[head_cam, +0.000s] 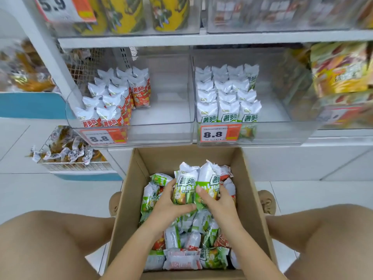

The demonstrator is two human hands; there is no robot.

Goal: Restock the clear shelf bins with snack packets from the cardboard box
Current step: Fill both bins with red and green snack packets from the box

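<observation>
Inside the cardboard box [129, 199] on the floor, two green-and-white snack packets [196, 183] printed 薯多脆 are held upright, the left hand [169, 205] and right hand [217, 201] each curled in a grip round one. Above, "8.8" price tags [220, 133] are carried by two clear shelf bins [161, 130], where orange packets [113, 98] and green packets [226, 93] are stacked.

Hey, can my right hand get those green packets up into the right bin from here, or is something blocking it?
Probably yes. The right hand grips upright green packets over the cardboard box, and the right bin directly above is open-topped, with bare floor beside its three rows.
</observation>
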